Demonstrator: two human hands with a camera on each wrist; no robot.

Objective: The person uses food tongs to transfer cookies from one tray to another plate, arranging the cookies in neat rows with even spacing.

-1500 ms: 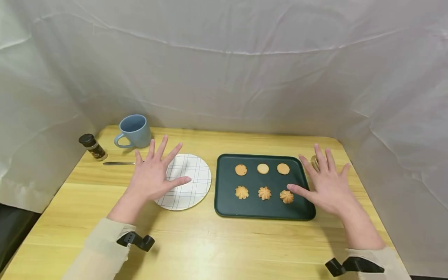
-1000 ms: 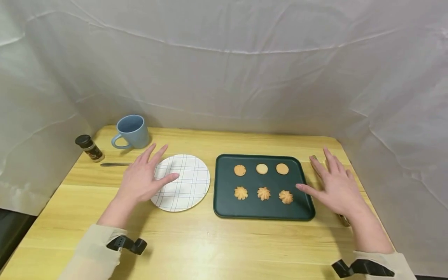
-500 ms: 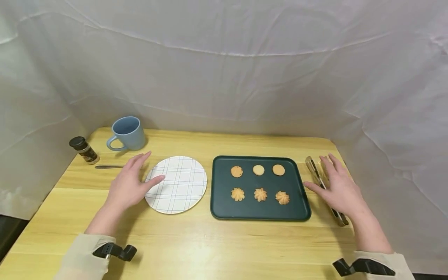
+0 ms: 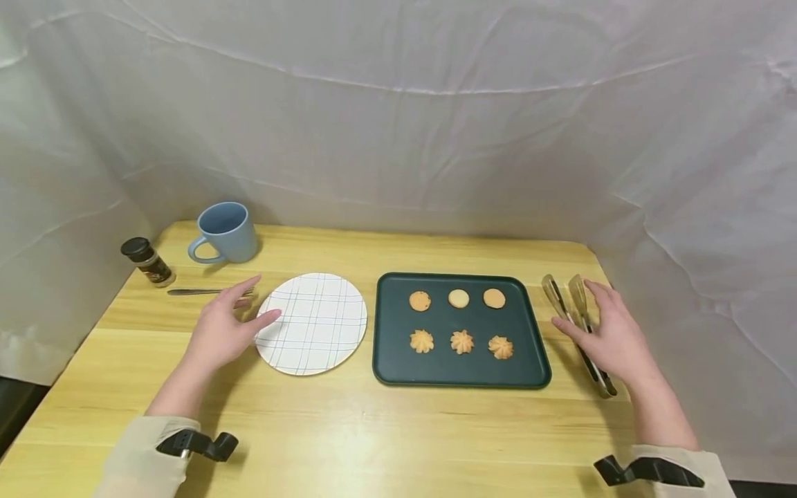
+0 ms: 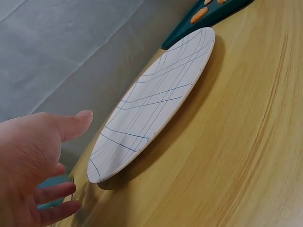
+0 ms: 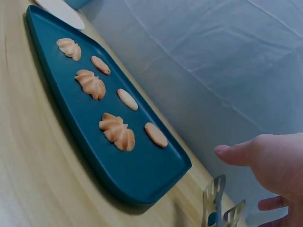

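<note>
My left hand (image 4: 218,332) hovers at the left edge of a round white plate (image 4: 317,325) with thin blue grid lines. Its fingers are loosely bent, the thumb is over the plate's rim, and nothing is held. My right hand (image 4: 616,339) is above a pair of metal tongs (image 4: 578,296) lying spread on the table at the right. Thumb and fingers are apart, one on each side of the tongs. In the right wrist view the hand looks clear of the tongs (image 6: 218,195). A fork (image 4: 193,291) lies partly hidden behind my left hand.
Between the hands is a dark green tray (image 4: 457,373) with several cookies, round ones (image 4: 459,299) behind and swirled ones (image 4: 462,341) in front. A blue mug (image 4: 229,234) and a black-capped seasoning jar (image 4: 149,263) stand at the back left. Pale cloth (image 4: 398,152) walls the table.
Both hands were spread wide and have relaxed. The left has drawn back leftward off the plate; the right has moved right from the tray's edge to the tongs, which now show more fully.
</note>
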